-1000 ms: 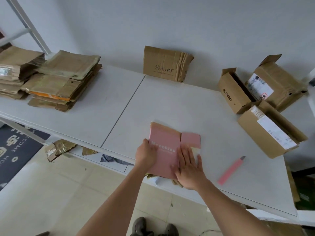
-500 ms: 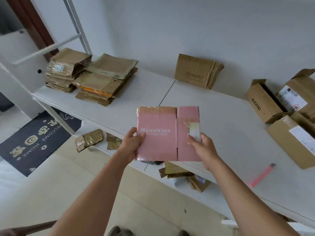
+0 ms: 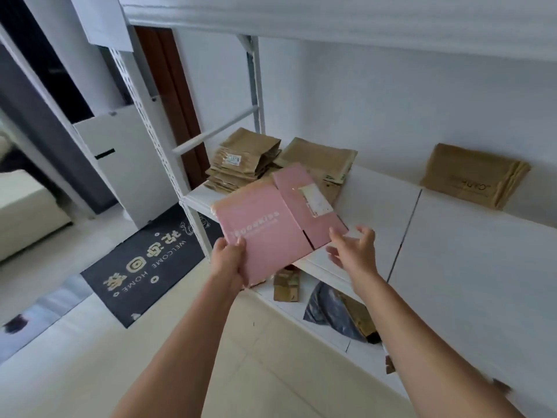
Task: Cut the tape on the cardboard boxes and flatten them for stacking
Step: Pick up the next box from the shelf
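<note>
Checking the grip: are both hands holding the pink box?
No: only the left hand grips the pink box; the right hand is open.

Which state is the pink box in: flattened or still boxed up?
Flattened. The pink box shows as one thin, flat sheet with panels side by side, gripped at its near corner by the left hand.

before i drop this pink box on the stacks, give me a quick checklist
1. Pink box flattened: ok, it lies flat as one sheet.
2. Left hand grip: ok, it holds the near corner.
3. Right hand: not ok, fingers spread and off the box's edge.
4. Box over the stacks: not ok, only its far end overlaps them.
5. Stacks tidy enough to take it: ok, both look level.
6. Label stuck down: cannot tell.
</note>
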`<move>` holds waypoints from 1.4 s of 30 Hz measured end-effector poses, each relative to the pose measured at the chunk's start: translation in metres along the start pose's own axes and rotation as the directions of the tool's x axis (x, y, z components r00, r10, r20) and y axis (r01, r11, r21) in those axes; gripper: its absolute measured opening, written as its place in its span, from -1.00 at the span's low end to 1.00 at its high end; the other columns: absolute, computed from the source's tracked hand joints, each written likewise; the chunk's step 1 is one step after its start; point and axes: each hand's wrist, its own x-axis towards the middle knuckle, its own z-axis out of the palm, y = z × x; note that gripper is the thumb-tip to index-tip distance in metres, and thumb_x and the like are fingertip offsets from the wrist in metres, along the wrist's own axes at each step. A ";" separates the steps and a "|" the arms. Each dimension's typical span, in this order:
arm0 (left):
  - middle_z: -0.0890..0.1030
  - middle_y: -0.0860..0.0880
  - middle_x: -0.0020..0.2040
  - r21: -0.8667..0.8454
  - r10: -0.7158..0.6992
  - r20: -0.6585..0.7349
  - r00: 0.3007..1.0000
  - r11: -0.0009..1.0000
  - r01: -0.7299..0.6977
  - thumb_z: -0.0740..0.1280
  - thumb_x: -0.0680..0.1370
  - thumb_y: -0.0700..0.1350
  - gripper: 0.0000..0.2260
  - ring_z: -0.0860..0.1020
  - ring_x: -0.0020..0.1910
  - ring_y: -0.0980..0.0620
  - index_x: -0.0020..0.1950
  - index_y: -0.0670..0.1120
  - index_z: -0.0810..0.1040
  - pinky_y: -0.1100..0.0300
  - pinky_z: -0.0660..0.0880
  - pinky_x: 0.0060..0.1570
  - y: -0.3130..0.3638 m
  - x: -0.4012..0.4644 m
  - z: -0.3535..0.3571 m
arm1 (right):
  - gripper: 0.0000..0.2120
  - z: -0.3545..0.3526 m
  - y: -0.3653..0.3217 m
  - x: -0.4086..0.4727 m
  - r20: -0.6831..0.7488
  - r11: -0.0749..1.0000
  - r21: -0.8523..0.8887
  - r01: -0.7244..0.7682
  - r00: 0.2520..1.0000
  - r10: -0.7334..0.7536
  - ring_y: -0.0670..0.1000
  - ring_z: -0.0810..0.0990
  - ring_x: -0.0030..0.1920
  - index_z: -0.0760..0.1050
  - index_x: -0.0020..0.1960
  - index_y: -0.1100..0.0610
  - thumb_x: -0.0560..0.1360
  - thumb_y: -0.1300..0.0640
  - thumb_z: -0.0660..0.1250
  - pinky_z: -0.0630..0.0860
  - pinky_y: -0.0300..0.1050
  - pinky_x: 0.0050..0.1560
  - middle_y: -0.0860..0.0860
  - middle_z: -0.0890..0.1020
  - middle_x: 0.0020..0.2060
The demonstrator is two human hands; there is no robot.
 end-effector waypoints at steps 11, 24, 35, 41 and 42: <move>0.63 -0.16 0.07 -0.262 -0.156 0.204 0.966 0.943 0.208 0.26 0.59 -0.32 -0.71 0.64 -0.10 -0.11 0.32 -0.22 0.45 0.11 0.62 -0.20 0.050 0.101 0.001 | -0.33 0.136 -0.027 0.086 0.024 0.995 -0.088 0.039 0.999 -0.037 0.11 0.43 0.40 -0.01 0.60 0.00 0.61 0.25 0.25 0.39 0.13 0.40 0.08 0.30 0.51; 0.53 -0.13 0.03 0.039 0.036 0.120 0.992 0.998 -0.041 0.32 0.53 -0.32 -0.37 0.64 -0.12 -0.09 0.47 0.03 0.07 0.00 0.67 -0.17 0.158 0.290 0.050 | -0.30 0.260 -0.072 0.285 0.010 0.965 -0.261 -0.022 1.000 0.025 0.17 0.26 0.51 -0.12 0.61 0.00 0.64 0.12 0.24 0.29 0.20 0.46 0.07 0.18 0.57; 0.11 -0.03 0.58 0.834 0.317 0.500 0.806 0.075 -0.547 0.04 0.69 0.08 -0.61 -0.05 0.58 -0.21 0.52 0.13 0.25 -0.16 -0.10 0.51 0.134 0.438 0.051 | -0.76 0.330 -0.023 0.366 -0.046 0.795 -0.602 -0.074 0.997 0.058 0.17 0.60 -0.04 0.44 0.21 0.32 0.58 0.26 0.24 0.63 0.04 -0.10 0.21 0.59 0.05; 0.20 0.00 0.54 0.744 0.319 0.625 0.713 0.034 -0.667 0.08 0.66 0.16 -0.58 -0.03 0.59 -0.11 0.46 0.03 0.34 -0.14 -0.14 0.53 0.118 0.471 0.037 | -0.21 0.350 -0.022 0.361 0.102 0.156 -0.973 0.172 0.920 -0.378 0.26 0.12 0.49 -0.09 0.60 0.13 0.55 0.23 0.33 0.34 0.08 0.40 0.21 0.07 0.51; 0.17 0.01 0.57 0.719 0.326 0.646 0.690 0.046 -0.694 0.09 0.66 0.15 -0.58 -0.05 0.59 -0.03 0.46 0.02 0.34 -0.09 -0.18 0.52 0.119 0.474 0.035 | -0.22 0.354 -0.020 0.361 0.183 0.145 -0.957 0.251 0.911 -0.368 0.25 -0.01 0.55 -0.15 0.61 0.08 0.59 0.18 0.28 0.19 0.12 0.49 0.16 -0.04 0.56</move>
